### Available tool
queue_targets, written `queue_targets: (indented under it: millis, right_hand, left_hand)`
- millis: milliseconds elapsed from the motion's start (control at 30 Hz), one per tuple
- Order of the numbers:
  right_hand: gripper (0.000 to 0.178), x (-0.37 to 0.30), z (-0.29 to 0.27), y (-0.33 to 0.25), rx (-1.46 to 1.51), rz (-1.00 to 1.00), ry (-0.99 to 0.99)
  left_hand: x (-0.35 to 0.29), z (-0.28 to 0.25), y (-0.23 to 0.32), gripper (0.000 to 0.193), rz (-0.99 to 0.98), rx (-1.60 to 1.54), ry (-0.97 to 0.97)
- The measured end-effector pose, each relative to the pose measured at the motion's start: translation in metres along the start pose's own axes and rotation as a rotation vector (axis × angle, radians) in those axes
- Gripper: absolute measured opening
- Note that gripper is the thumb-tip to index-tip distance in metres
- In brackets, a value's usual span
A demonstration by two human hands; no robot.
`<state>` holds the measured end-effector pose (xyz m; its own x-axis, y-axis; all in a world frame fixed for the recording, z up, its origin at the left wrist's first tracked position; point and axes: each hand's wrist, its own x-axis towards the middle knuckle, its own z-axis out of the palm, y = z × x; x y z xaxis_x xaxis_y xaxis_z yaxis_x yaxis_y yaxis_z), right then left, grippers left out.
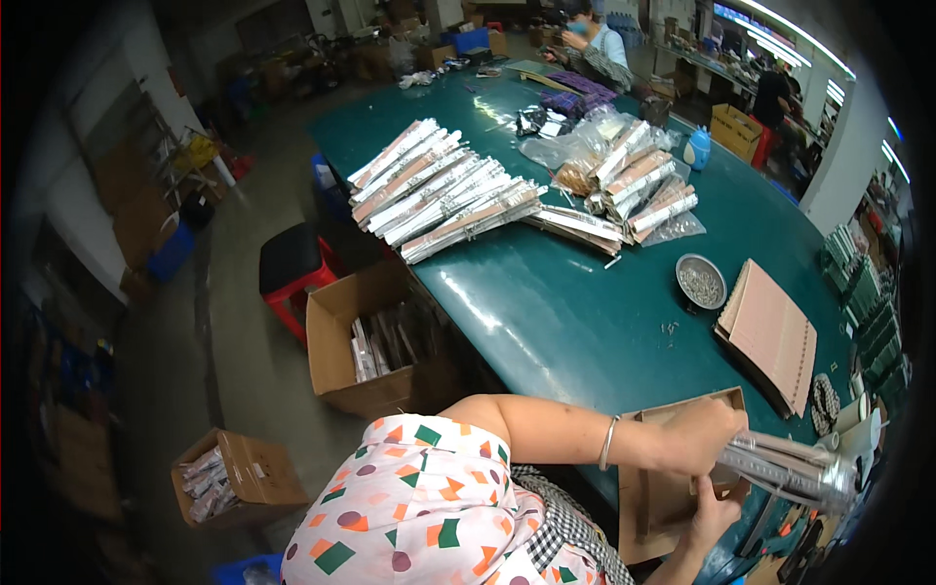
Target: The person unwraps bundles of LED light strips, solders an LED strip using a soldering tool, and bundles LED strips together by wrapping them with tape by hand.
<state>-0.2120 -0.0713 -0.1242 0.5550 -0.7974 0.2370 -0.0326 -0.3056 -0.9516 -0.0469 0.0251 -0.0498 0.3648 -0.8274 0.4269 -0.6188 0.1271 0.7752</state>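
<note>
Green table (pixel 546 312): bears a spread of packaged bundles (pixel 444 190). At its near right edge stands a small brown carton (pixel 673 487). Left hand (pixel 697 434), forearm extended rightward, fist closed round a shiny metal rod bundle (pixel 790 468) above the carton. Right hand (pixel 712 517) below, fingers spread against the carton's wall.
</note>
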Motion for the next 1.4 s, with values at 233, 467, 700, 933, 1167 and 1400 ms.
queue_targets:
  millis: [233,467,700,933,1167,1400]
  right_hand:
    - [0.075,0.022,-0.025,-0.005,0.125,0.263,-0.397]
    - [0.075,0.057,-0.038,-0.046,0.636,0.262,-0.519]
    - [0.08,0.069,-0.077,-0.067,0.822,0.042,-0.584]
    - [0.092,0.055,-0.101,-0.165,0.355,0.085,-0.614]
    - [0.038,0.02,-0.06,-0.206,-0.039,-0.112,-0.396]
    - [0.027,-0.012,-0.058,-0.103,-0.592,-1.251,-0.186]
  left_hand:
    - [-0.007,-0.004,0.029,0.029,0.041,-0.136,-0.145]
    - [-0.032,-0.004,0.04,0.03,0.389,0.071,-0.203]
    - [-0.03,-0.023,0.033,0.022,0.506,0.167,-0.221]
    - [-0.019,-0.018,0.026,0.022,0.523,0.248,-0.228]
    - [0.002,0.0,0.024,0.011,0.429,0.419,-0.184]
    - [0.028,-0.009,0.025,0.036,-0.11,0.022,-0.374]
